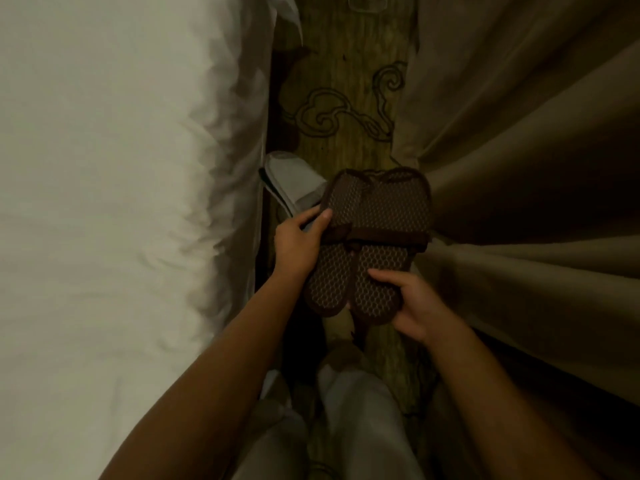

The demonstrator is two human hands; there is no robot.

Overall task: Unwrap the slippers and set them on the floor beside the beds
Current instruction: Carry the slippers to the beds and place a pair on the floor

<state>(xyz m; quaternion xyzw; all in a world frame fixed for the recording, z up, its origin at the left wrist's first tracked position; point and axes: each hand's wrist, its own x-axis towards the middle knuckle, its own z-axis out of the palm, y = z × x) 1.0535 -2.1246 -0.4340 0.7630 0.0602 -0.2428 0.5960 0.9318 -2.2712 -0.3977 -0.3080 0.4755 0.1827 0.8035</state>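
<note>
Patterned carpet (346, 98) ran between a white bed (121, 202) and tan curtains (519, 168). Both hands held a pair of brown slippers (367, 244) above the floor: the left hand (298, 244) gripped the side, the right hand (412, 306) pinched the heels. Beyond the left hand lay a white slipper (291, 178) on the carpet.

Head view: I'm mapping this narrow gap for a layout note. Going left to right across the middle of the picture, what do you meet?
White bed → pale slipper on the floor → left hand → brown slippers held in both hands → beige curtain.
</note>
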